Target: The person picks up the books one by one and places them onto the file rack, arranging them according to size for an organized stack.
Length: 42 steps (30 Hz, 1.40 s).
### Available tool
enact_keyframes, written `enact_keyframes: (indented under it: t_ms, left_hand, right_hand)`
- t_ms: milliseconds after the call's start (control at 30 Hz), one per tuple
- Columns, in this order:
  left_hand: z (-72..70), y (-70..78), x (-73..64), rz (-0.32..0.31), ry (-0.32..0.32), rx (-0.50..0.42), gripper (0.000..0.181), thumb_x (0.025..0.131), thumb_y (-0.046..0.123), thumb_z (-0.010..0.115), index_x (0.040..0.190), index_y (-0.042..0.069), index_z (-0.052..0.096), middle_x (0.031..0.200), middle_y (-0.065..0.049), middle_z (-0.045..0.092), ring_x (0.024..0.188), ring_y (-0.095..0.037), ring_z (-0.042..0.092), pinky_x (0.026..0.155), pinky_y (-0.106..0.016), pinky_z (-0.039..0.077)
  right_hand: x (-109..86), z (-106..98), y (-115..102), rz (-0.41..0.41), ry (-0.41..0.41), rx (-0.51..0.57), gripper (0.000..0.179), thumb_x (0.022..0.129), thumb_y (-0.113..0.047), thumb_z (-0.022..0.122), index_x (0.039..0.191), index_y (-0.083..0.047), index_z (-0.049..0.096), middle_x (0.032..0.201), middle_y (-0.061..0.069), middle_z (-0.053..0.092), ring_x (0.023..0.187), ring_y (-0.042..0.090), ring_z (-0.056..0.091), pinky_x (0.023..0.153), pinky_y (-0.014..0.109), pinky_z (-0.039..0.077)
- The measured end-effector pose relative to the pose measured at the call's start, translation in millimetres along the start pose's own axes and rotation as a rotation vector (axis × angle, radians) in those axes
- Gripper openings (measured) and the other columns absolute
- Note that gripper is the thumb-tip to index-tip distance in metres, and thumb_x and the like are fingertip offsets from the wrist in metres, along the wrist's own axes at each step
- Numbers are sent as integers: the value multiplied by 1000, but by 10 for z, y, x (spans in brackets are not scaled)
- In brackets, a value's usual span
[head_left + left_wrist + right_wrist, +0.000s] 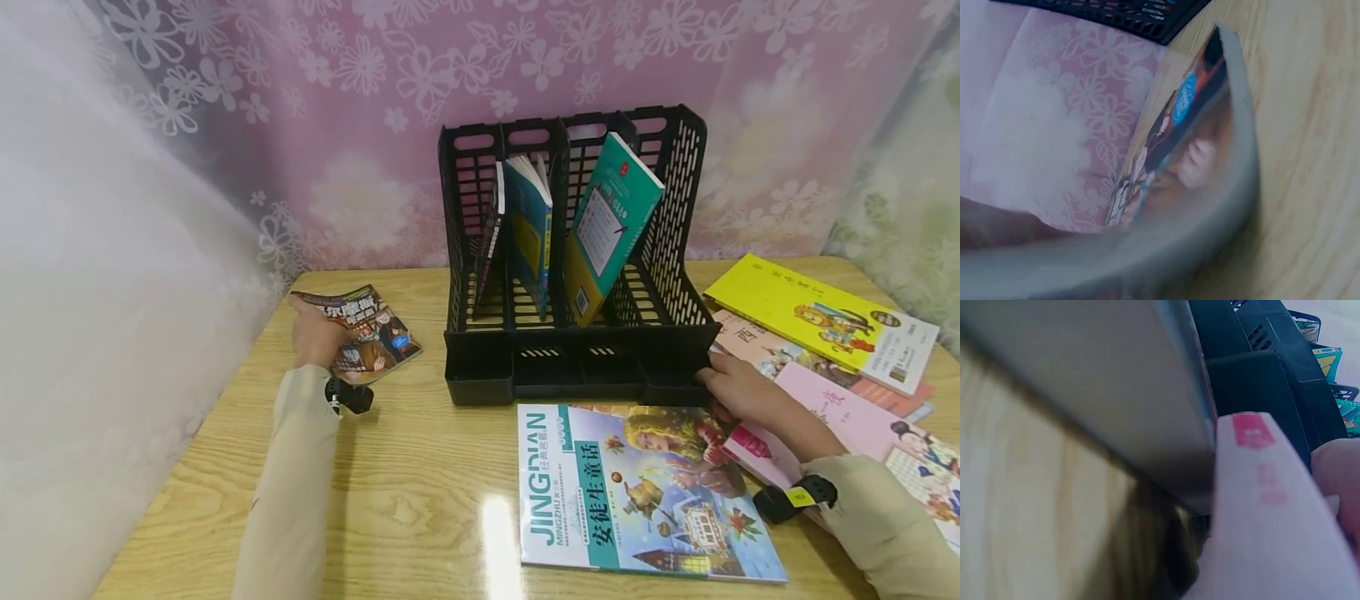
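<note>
Left hand (317, 335) fingers pinch the bowed Holmes paperback (381, 340), could crease it; right hand (750, 402) fingers, hold unclear, could skew the black file rack (577, 340) if they push.

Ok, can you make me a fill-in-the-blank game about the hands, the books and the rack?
1. The ____ hand grips the dark-covered book with a round blue spot.
2. The rack is coloured ____.
3. On the flat book in front of the rack, the biggest word in alphabet letters is ____.

Missing words: left; black; JINGDIAN.
</note>
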<state>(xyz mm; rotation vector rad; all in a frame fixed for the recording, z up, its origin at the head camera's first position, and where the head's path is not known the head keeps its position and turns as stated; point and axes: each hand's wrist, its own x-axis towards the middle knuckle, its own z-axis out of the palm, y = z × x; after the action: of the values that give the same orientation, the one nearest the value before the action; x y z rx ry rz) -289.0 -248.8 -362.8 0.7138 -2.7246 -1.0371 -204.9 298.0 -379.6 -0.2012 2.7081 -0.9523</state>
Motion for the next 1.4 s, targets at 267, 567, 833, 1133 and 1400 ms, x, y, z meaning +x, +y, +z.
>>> enact_keyframes:
  t_ms: [267, 567, 833, 1133, 1400]
  left_hand:
    - [56, -88, 46, 28, 104, -295, 62, 86, 9, 69, 134, -13, 36, 121, -37, 51, 105, -48, 57, 91, -48, 48]
    - [-5, -37, 67, 60, 236, -422, 40, 79, 6, 73, 117, 0, 61, 115, -18, 61, 102, -30, 55, 89, -43, 46]
    - [-132, 209, -24, 188, 276, -539, 39, 78, -2, 70, 115, 6, 64, 107, -9, 64, 94, -20, 54, 79, -33, 45]
    - [-305, 531, -225, 287, 243, -793, 53, 72, -15, 67, 120, 7, 62, 114, -6, 63, 105, -16, 54, 92, -30, 44]
    - [-395, 793, -443, 382, 180, -893, 65, 78, -17, 63, 135, 10, 49, 131, -8, 53, 122, -18, 48, 102, -32, 39]
  right_hand:
    - [-3, -4, -13, 14, -6, 17, 31, 102, -16, 30, 106, 10, 47, 52, 2, 47, 44, 20, 48, 46, 30, 39]
    - [-3, -17, -6, -1, 3, 12, 32, 102, -16, 30, 105, 9, 49, 51, 2, 47, 44, 19, 48, 46, 30, 39]
    - [4, -9, 10, 5, -3, 9, 34, 102, -17, 30, 108, 12, 47, 52, 3, 47, 44, 19, 48, 46, 31, 40]
    - [8, -2, 6, 5, -8, 19, 34, 102, -16, 31, 111, 12, 46, 54, 3, 48, 44, 20, 48, 46, 30, 40]
    - [0, -12, -1, 4, -12, 14, 35, 102, -17, 30, 112, 13, 45, 54, 3, 48, 45, 20, 49, 47, 30, 40]
